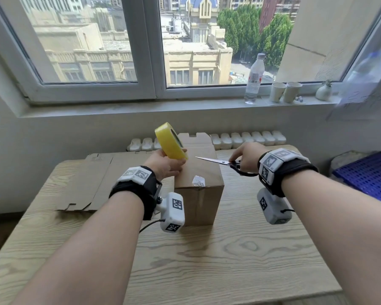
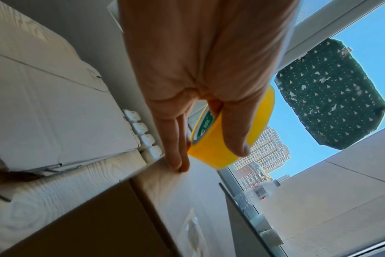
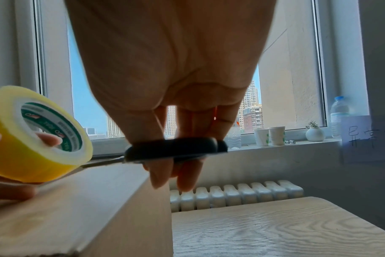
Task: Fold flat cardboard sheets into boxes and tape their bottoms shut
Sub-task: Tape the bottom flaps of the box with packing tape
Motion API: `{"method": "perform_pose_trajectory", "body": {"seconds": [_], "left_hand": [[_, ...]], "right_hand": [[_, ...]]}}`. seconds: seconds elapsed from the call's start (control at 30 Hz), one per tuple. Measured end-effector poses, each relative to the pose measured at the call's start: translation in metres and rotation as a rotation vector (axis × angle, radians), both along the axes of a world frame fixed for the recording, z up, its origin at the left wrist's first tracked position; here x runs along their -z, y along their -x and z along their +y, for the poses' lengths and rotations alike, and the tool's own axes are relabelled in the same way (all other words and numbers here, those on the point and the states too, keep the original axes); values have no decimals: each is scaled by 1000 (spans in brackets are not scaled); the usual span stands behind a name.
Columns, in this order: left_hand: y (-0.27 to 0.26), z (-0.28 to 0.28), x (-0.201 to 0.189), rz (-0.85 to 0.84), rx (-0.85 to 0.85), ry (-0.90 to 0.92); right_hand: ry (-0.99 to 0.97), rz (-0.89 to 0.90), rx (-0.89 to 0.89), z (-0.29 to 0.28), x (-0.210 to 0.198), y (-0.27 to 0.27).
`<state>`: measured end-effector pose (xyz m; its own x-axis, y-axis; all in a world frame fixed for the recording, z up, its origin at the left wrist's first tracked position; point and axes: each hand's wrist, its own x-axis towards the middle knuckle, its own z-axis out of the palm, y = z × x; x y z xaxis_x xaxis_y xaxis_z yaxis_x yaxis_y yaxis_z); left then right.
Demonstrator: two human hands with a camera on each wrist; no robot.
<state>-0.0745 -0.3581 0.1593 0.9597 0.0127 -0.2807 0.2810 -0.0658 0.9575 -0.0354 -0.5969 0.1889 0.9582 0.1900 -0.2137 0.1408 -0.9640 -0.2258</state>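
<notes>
A folded cardboard box [image 1: 198,170] stands on the wooden table [image 1: 229,249]. Left hand [image 1: 165,165] grips a yellow tape roll [image 1: 171,140] above it; right hand [image 1: 245,156] holds scissors [image 1: 220,162], blades apparently closed. Best: keep tape taut, cut near the roll.

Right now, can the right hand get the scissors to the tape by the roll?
Probably yes: the right hand holds the scissors, blades pointing toward the roll in the left hand, nothing between.

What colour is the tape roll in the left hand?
Yellow tape roll, with a green-printed white core, clearest in the right wrist view.
</notes>
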Motion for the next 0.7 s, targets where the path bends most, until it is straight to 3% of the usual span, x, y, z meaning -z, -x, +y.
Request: {"method": "perform_pose_trajectory", "body": {"seconds": [0.23,0.43,0.6,0.7], "left_hand": [[20,38,-13,-81,-33,-345],[44,93,-4,84,0,-644],[68,141,8,221,13,-930],[84,168,21,290,24,-1053]], "right_hand": [[13,-133,-87,34,-21,10],[-65,-120,-164,98,-34,22],[6,-186,-251,160,-21,36],[-42,-100,-274,192,-4,47]]}}
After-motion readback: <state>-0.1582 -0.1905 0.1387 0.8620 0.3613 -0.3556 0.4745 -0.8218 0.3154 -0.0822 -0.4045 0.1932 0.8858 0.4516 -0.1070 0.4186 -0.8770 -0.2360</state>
